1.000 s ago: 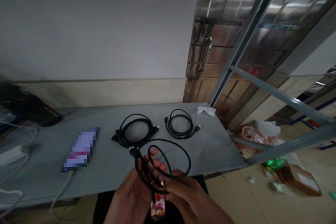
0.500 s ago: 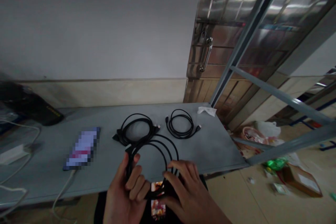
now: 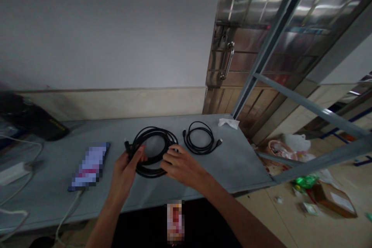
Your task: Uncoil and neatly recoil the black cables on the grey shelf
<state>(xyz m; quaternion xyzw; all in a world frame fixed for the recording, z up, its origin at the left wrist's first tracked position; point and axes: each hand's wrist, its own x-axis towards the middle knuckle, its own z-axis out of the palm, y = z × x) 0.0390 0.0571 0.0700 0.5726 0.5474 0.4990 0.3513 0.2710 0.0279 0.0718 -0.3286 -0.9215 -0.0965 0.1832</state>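
Black coiled cable (image 3: 151,173) is in both my hands, low over the grey table. Its loops overlap another black coil (image 3: 149,128), so I cannot tell exactly where one ends and the other begins. My left hand (image 3: 126,166) is closed around the left side of the loops, thumb on top. A dark plug (image 3: 127,144) sticks out just above that hand. On the right side, the fingers of my right hand (image 3: 180,166) are curled and pinch the loops. A smaller black cable coil (image 3: 200,149), with plugs at its ends, lies to the right, apart from my hands.
A phone (image 3: 89,164) with a white charging cable lies at left, near a white adapter (image 3: 14,173) and a black bottle (image 3: 37,120) on its side. Crumpled tissue (image 3: 228,123) sits at the table's (image 3: 232,162) back right. A metal frame (image 3: 270,48) rises beyond.
Both my hands have moved forward and up from the table's front edge. The held coil now lies over the coil on the table. The smaller coil has not moved.
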